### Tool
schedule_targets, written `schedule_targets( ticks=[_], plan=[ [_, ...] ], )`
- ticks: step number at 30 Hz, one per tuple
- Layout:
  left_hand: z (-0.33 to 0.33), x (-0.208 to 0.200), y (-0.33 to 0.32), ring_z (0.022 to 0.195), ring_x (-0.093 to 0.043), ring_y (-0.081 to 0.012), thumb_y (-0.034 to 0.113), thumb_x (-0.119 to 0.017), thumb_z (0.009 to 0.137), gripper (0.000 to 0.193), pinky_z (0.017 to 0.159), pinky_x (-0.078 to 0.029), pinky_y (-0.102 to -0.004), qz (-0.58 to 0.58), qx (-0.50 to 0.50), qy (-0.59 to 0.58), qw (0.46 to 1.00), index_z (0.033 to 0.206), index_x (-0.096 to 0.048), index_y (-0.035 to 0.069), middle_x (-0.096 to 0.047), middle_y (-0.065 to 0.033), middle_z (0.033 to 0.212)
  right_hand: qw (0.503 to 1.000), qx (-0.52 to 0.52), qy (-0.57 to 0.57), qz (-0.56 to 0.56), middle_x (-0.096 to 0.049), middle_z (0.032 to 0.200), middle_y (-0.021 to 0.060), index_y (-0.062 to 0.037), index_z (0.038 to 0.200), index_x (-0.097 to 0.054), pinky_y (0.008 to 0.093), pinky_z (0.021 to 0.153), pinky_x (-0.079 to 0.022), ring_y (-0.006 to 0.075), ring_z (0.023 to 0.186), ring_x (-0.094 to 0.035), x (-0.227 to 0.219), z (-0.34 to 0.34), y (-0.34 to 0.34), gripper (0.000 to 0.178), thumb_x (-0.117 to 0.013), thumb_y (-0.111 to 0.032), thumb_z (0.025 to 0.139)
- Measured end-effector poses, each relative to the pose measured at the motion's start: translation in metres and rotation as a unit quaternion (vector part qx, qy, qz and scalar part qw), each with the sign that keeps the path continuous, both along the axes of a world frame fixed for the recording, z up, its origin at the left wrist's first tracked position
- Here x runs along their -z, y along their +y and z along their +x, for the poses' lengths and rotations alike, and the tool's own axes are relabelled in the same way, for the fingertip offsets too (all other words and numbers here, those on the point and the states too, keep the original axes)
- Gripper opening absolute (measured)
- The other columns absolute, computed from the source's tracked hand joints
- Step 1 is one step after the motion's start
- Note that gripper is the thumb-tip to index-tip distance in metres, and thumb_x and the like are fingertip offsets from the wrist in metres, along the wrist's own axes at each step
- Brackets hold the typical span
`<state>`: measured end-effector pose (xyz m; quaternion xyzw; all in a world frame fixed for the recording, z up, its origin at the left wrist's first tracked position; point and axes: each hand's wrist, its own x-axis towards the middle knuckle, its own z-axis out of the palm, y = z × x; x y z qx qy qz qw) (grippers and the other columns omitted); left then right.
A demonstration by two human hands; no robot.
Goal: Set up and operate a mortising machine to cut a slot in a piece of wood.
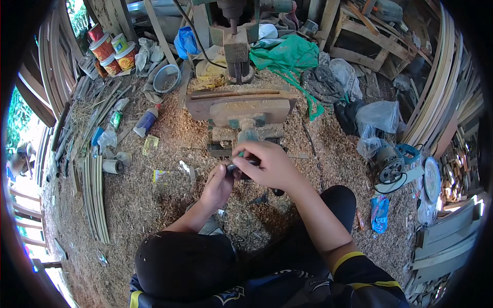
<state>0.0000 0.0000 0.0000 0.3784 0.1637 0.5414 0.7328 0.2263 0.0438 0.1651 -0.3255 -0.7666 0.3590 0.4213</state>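
My left hand [217, 188] and my right hand [268, 163] meet in front of a bench vise. Between them is a small dark, rounded piece [231, 168]; its kind is not clear. My left thumb and fingers pinch its near left end. The fingers of my right hand curl over its other side and hide most of it. A bit of green shows at the right fingertips, too small to name. Just beyond my hands, the vise [248, 134] has wide wooden jaw boards [250, 111] covered with dust and shavings.
A drill press [236, 51] stands behind the vise. Wood shavings cover the ground. Paint buckets [102, 50], a bottle [147, 121] and thin wood strips [95, 197] lie left. Green cloth [287, 54], a blue-handled power tool [393, 160] and stacked curved strips [429, 97] are right.
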Motion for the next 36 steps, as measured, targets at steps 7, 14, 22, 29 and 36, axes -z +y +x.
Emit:
schedule_targets(
  ticks=[7, 14, 22, 29, 36],
  plan=[
    [0.003, -0.040, -0.013, 0.154, -0.050, -0.0290, 0.045, -0.043, 0.121, 0.061, 0.129, -0.036, -0.0474, -0.008, -0.047, 0.109, 0.993, 0.162, -0.046, 0.000, -0.057, -0.0157, 0.159, 0.979, 0.126, -0.141, 0.072, -0.072, 0.076, 0.0119, -0.0101, 0.092, -0.071, 0.0456, 0.060, -0.054, 0.0366, 0.067, -0.071, -0.001, -0.022, -0.019, 0.030, -0.074, -0.038, 0.103],
    [0.007, -0.057, -0.013, 0.120, -0.060, -0.0177, 0.046, -0.044, 0.122, 0.053, 0.105, -0.049, -0.0401, -0.018, 0.015, 0.109, 0.994, 0.150, -0.054, 0.002, -0.063, -0.0068, 0.132, 0.987, 0.136, -0.076, 0.036, -0.063, 0.067, 0.0146, -0.0080, 0.076, -0.067, 0.0471, 0.054, -0.049, 0.0360, 0.061, -0.067, 0.011, -0.017, -0.013, 0.043, -0.076, -0.042, 0.100],
    [0.002, -0.089, -0.013, 0.098, -0.062, -0.0129, 0.038, -0.041, 0.124, 0.044, 0.092, -0.051, -0.0333, 0.064, -0.055, 0.363, 0.928, 0.137, -0.061, 0.001, -0.064, -0.0024, 0.104, 0.985, 0.161, 0.050, -0.042, -0.063, 0.064, 0.0144, -0.0051, 0.075, -0.069, 0.0429, 0.053, -0.048, 0.0341, 0.056, -0.065, 0.030, -0.017, -0.021, 0.040, -0.081, -0.035, 0.098],
    [0.007, -0.093, -0.017, 0.101, -0.063, -0.0156, 0.030, -0.045, 0.123, 0.036, 0.099, -0.051, -0.0344, 0.085, -0.070, 0.343, 0.933, 0.132, -0.061, -0.001, -0.064, -0.0049, 0.106, 0.997, 0.072, 0.028, 0.009, -0.071, 0.083, 0.0129, -0.0064, 0.102, -0.076, 0.0458, 0.073, -0.054, 0.0353, 0.077, -0.070, 0.025, 0.009, -0.020, 0.019, -0.079, -0.025, 0.099],
    [0.023, -0.070, -0.025, 0.116, -0.061, -0.0185, 0.029, -0.041, 0.123, 0.040, 0.108, -0.048, -0.0362, 0.120, -0.205, 0.378, 0.895, 0.142, -0.055, -0.002, -0.062, -0.0113, 0.124, 0.979, 0.116, -0.086, 0.145, -0.072, 0.093, 0.0105, -0.0078, 0.120, -0.076, 0.0473, 0.085, -0.052, 0.0359, 0.086, -0.068, 0.018, 0.034, -0.027, 0.027, -0.080, -0.020, 0.097]
  ],
)
